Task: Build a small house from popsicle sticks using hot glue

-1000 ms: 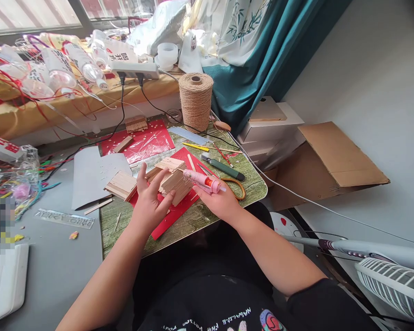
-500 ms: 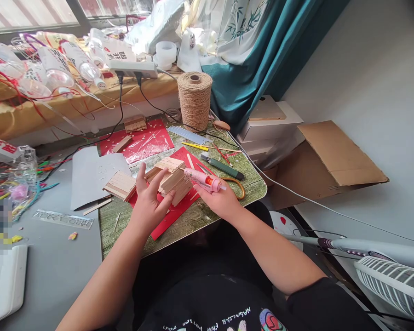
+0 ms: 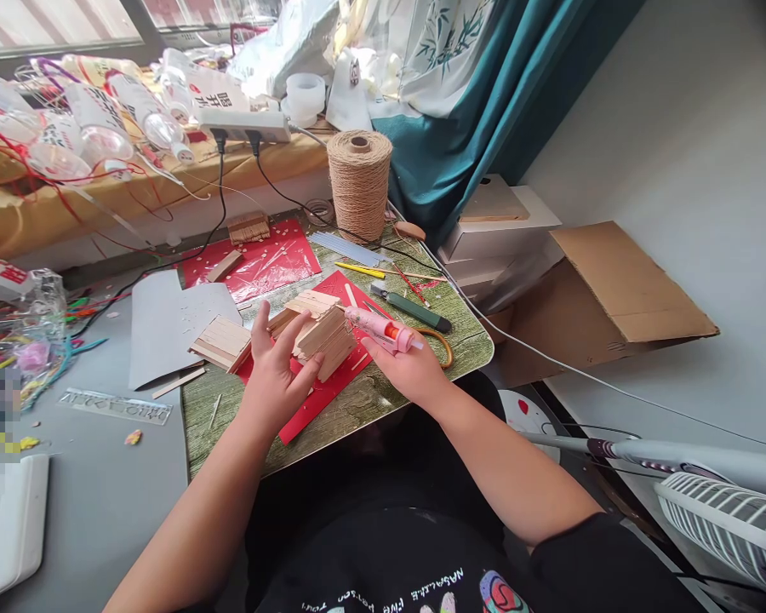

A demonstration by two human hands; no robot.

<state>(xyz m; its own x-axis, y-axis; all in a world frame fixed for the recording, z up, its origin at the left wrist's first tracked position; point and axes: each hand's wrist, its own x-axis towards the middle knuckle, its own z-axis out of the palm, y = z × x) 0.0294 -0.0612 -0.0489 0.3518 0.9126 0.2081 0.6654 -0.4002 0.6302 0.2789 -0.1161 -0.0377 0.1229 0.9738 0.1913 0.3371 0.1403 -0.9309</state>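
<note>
Clear ruler (image 3: 118, 407) — flat on the grey desk (image 3: 102, 511), far left, well apart from the work. Loose stick panel (image 3: 222, 342): just beside the left hand. Left hand (image 3: 273, 375): open, fingers spread, resting against the wooden stick model (image 3: 324, 330), which stands on a red sheet (image 3: 312, 400) at mid-desk. Pink glue gun (image 3: 383, 330): gripped in the closed right hand (image 3: 409, 370), one end at the model. Risks, as judged — the light open-handed hold may let the model slide; a hot tip or glue near the left fingers may burn; the green cutter (image 3: 412, 311) lies close behind the right hand

Pale stick-built wooden model (image 3: 324, 328), tilted on red sheet (image 3: 306, 409); pink glue gun (image 3: 383, 330) alongside, nozzle against its right edge
</note>
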